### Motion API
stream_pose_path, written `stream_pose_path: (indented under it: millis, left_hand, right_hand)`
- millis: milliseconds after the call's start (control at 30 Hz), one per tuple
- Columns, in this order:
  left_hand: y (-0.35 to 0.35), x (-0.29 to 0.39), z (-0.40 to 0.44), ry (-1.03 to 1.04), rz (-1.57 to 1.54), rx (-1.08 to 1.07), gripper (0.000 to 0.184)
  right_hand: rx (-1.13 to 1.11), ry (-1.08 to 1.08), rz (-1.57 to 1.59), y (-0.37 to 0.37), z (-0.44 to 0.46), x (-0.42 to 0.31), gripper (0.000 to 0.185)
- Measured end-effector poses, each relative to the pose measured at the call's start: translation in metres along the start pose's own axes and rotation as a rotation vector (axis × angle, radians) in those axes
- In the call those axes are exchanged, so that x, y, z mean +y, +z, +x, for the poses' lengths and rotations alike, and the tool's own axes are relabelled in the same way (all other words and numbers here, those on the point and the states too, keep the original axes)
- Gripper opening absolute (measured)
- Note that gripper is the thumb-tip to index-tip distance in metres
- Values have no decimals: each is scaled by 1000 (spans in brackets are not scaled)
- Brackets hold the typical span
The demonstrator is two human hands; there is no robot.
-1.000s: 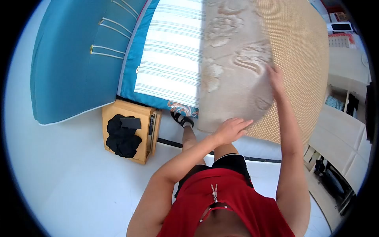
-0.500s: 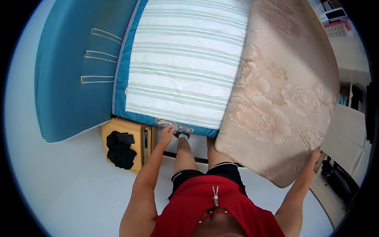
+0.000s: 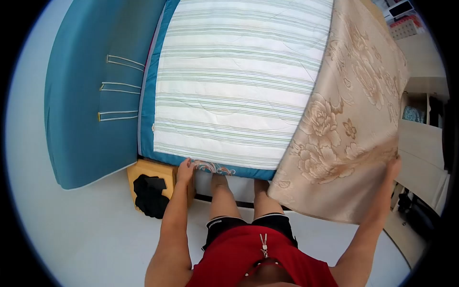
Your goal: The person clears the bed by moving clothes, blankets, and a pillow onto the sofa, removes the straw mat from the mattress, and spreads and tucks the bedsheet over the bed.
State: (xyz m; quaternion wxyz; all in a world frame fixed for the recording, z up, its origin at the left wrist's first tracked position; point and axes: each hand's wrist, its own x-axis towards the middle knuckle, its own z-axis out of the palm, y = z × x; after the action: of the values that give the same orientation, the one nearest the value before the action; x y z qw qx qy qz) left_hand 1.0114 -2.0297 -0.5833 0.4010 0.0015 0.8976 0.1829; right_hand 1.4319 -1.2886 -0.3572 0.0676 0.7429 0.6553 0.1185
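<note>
While the right hand [image 3: 393, 167] grips the floral mat [image 3: 346, 126], the left hand [image 3: 185, 171], its grip unclear, meets the blue bedding [image 3: 252, 172].

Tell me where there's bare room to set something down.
Bare: the striped sheet between the blue headboard and floral cover, and the pale floor beside the nightstand. Crowded: the nightstand top, under black cloth and a dark flat object.

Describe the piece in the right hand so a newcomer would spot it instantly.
Start at the big blue headboard, then cross the white striped sheet to the side opposite it. There lies the beige cover, its outer edge held in the right hand. Large brown flowers set it apart from the striped sheet beside it.
</note>
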Motion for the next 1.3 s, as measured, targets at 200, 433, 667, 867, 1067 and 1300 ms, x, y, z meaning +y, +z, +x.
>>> stream_pose_path:
  millis: [200, 433, 667, 867, 1067, 1300]
  left_hand:
    - [-19, -62, 79, -48, 61, 262, 68]
    - [-60, -76, 135, -215, 58, 402, 89]
    - [-85, -61, 141, -295, 183, 419, 85]
    - [-62, -80, 170, -28, -354, 246, 60]
    - [34, 71, 73, 374, -798, 56, 30]
    - [109, 236, -39, 841, -378, -117, 33]
  right_hand:
    - [-32, -480, 264, 43, 42, -50, 43]
    - [-350, -1154, 249, 95, -208, -248, 36]
    - [-991, -1520, 243, 103, -481, -359, 33]
    - [-1264, -1205, 679, 83, -577, -400, 41]
    - [-767, -1142, 803, 67, -583, -425, 71]
    - [-253, -947, 975, 100, -375, -368, 46]
